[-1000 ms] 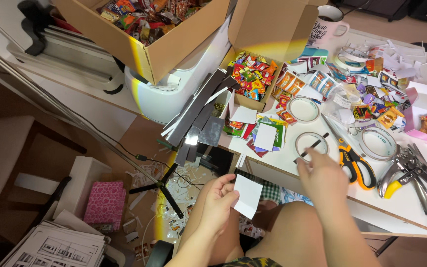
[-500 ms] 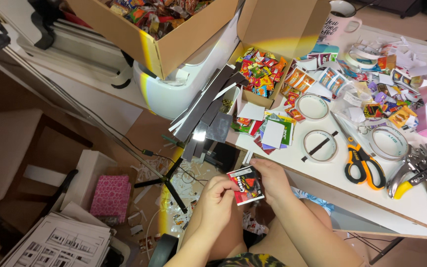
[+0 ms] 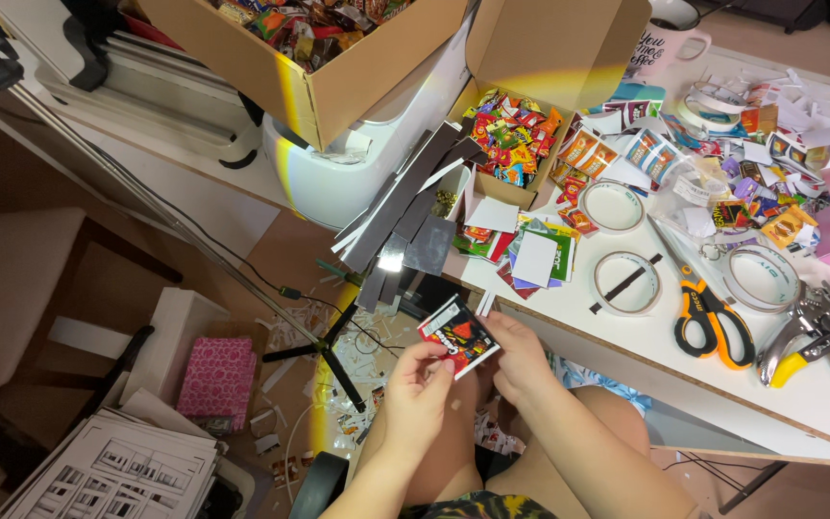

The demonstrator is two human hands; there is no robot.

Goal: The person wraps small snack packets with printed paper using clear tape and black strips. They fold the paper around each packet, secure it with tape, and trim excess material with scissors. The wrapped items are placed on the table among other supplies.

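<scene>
Left hand [image 3: 422, 383]: is being closed on the lower left edge of a red and black wrapper card [image 3: 457, 334].
Right hand [image 3: 516, 358]: is being pinched on the card's right side.
Card position: is being held tilted above the lap, just below the white table [image 3: 626, 332] edge.
Nearby: tape roll [image 3: 624, 284] and orange-handled scissors [image 3: 706, 309] are lying on the table.

White worktable [image 3: 626, 336] above a scrap-littered floor [image 3: 290, 336], bright overhead light.
</scene>
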